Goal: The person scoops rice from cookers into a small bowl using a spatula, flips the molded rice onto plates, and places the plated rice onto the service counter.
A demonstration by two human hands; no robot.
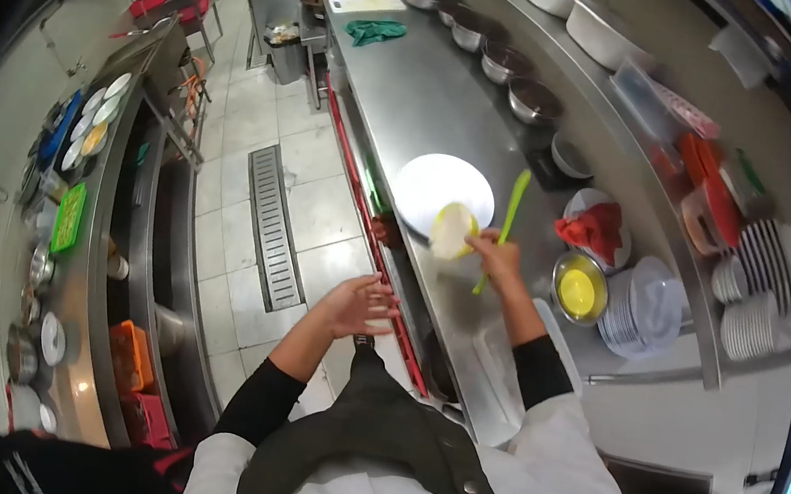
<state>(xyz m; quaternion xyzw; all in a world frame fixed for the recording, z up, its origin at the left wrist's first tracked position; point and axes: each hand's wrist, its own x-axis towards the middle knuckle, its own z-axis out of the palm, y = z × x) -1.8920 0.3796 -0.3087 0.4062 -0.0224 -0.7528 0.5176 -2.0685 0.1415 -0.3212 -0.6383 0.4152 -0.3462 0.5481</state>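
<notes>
My right hand [496, 257] holds a pale round piece with a yellow edge [455, 232] over the near right rim of a white plate [438, 185]. The plate lies on the steel counter. Just beyond my right fingers is a lime-green utensil [513, 207], its lower end passing beside the hand. My left hand [358, 307] hangs in the air left of the counter edge, fingers spread, with nothing in it. To the right of my right hand stands a metal bowl with yellow contents [580, 288].
Stacked plates [642, 312] and a red cloth [593, 229] lie right of the bowl and behind it. Several metal bowls [535, 101] line the counter's back. A green cloth [375, 32] lies at the far end. A shelf [576, 64] overhangs the counter.
</notes>
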